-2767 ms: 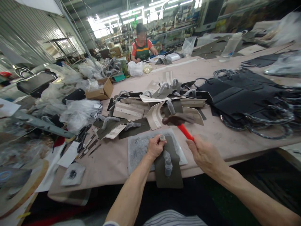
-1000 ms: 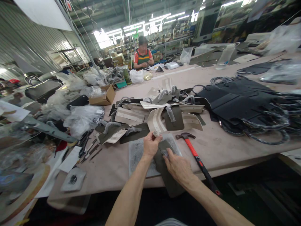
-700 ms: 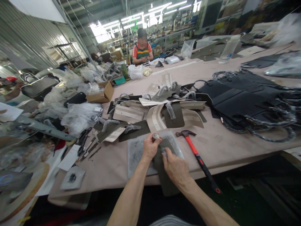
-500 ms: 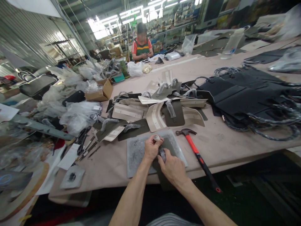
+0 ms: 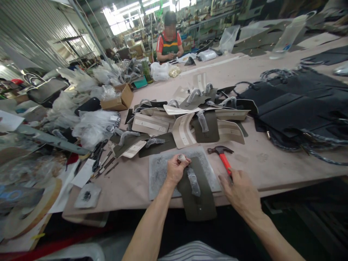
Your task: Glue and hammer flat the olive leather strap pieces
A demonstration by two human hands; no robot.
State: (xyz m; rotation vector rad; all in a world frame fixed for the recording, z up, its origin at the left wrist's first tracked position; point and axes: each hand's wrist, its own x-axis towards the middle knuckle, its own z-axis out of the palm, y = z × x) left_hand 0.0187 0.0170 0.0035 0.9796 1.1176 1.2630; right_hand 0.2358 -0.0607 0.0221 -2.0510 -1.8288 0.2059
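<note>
My left hand (image 5: 175, 169) is closed around a short punch-like tool (image 5: 181, 157) with a pale round top. Its lower end is hidden by my fingers. It stands at the upper edge of a dark olive panel (image 5: 199, 208), which has a plastic-wrapped handle (image 5: 193, 183) on it. That panel lies partly on a grey slab (image 5: 159, 170) and hangs over the table edge. My right hand (image 5: 241, 192) has its fingers and thumb around the grip of a claw hammer (image 5: 224, 161) lying to the right of the slab. My palm hides the hammer's lower handle.
Beyond the slab lies a pile of olive and beige panels (image 5: 205, 128). Black bags (image 5: 296, 105) cover the right side. Hand tools (image 5: 104, 165) and plastic bags (image 5: 87, 127) are on the left. A person (image 5: 170, 40) sits across the table (image 5: 130, 188).
My right hand has left the wrapped handle and moved right onto the hammer's grip. The panel and its handle are now uncovered. My left hand keeps the tool in place.
</note>
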